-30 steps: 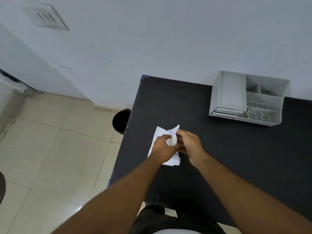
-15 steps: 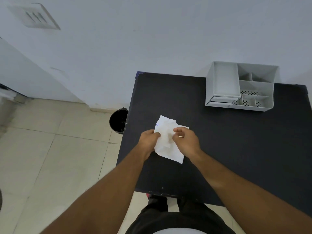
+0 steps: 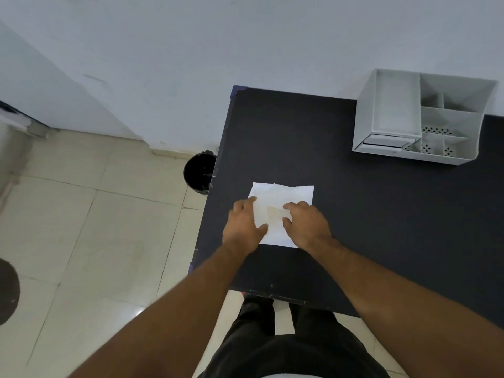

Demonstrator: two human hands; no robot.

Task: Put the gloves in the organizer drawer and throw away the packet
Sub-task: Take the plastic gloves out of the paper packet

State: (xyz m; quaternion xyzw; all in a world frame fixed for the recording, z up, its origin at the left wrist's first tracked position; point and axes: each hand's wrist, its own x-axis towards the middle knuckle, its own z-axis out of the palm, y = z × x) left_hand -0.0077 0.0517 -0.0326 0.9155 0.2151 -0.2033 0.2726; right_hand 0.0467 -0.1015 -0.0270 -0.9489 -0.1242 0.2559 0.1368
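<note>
A white paper packet (image 3: 281,194) lies unfolded flat on the black table (image 3: 381,227), near its left edge. A pale yellowish patch (image 3: 274,212) shows at the packet's middle, between my hands; I cannot tell whether it is the gloves. My left hand (image 3: 244,225) rests on the packet's left side and my right hand (image 3: 306,223) on its right side. Both have their fingers spread and lie flat on the paper. The grey organizer (image 3: 361,132) stands at the table's back right, with its drawer (image 3: 381,139) low on the front left, pushed in.
A small black bin (image 3: 198,171) stands on the tiled floor by the table's left edge, close to the wall. The organizer's open compartments face up. My legs are at the table's near edge.
The packet, pinched and lifted between both hands before, is now spread flat on the table. My hands have moved apart to its two sides.
</note>
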